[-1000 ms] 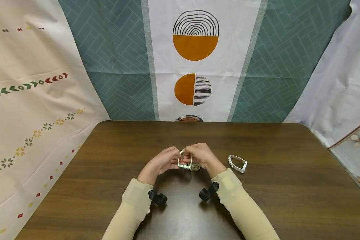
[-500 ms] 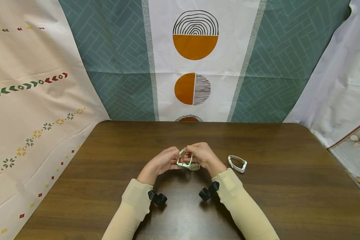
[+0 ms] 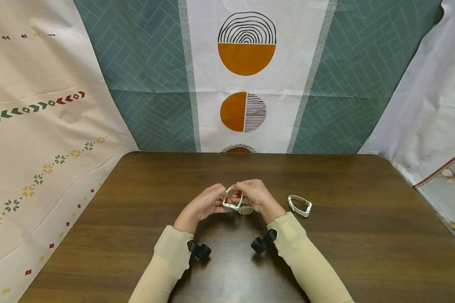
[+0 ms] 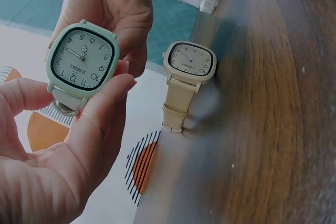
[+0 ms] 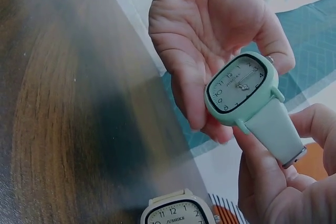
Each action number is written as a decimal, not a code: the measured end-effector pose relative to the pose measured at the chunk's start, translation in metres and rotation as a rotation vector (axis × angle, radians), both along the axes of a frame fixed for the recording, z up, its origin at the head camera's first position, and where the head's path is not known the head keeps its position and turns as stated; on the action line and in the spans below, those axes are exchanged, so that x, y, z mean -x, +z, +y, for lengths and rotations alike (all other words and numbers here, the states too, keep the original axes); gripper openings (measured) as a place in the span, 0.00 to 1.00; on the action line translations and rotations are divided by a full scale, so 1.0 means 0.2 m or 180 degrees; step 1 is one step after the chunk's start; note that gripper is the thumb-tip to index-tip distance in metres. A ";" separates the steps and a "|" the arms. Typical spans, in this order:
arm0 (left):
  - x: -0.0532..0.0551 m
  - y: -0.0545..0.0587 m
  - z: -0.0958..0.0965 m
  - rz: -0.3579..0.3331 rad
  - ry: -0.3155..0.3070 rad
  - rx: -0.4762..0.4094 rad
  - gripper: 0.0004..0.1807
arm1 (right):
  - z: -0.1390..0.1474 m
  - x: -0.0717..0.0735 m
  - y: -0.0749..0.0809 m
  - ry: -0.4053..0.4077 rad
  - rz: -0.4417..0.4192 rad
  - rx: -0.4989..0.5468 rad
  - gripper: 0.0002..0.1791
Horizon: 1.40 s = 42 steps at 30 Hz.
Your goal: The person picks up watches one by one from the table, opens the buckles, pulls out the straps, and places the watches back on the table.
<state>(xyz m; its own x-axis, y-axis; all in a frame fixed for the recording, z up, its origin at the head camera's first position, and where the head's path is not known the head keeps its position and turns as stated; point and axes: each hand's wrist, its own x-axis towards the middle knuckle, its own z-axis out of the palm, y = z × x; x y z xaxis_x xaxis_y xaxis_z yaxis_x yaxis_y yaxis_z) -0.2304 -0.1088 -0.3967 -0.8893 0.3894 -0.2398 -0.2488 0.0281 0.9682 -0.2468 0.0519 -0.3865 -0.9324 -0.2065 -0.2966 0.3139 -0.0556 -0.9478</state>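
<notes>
Both hands hold a mint-green wristwatch [image 4: 83,59] in mid-air, near the middle of the table. My left hand [image 3: 209,202] grips its case, thumb on the crown side and fingers along the opposite side. At the far end of the band, my right hand [image 3: 255,196] has its fingers curled about the pale strap [image 5: 276,135], near the metal buckle. The band bends into a loop in the head view. Just beside the hands, a beige wristwatch [image 4: 190,60] lies on the table with its face showing.
A white wristwatch [image 3: 300,206] lies looped to the right of my right hand on the dark wooden table [image 3: 227,273]. A small black camera [image 3: 199,250] sits on the left wrist, another camera [image 3: 264,241] on the right. Patterned cloth [image 3: 155,84] hangs behind the table.
The green watch has tilted and shifted slightly left, so more of its face shows in the head view. The hands stay nearly in place, and the other watches have not moved.
</notes>
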 end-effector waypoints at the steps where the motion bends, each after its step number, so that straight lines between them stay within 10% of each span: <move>1: 0.00 0.00 0.00 0.0020 -0.0005 -0.0003 0.04 | 0.00 0.00 0.00 -0.0020 -0.0002 0.0028 0.07; 25: 0.00 0.02 -0.01 0.0088 0.0291 -0.0090 0.02 | 0.06 0.01 0.01 0.0254 0.0122 0.0229 0.11; 42: 0.01 0.03 -0.01 0.0600 0.0942 0.0207 0.12 | 0.09 0.02 0.01 0.0504 0.0189 0.0282 0.10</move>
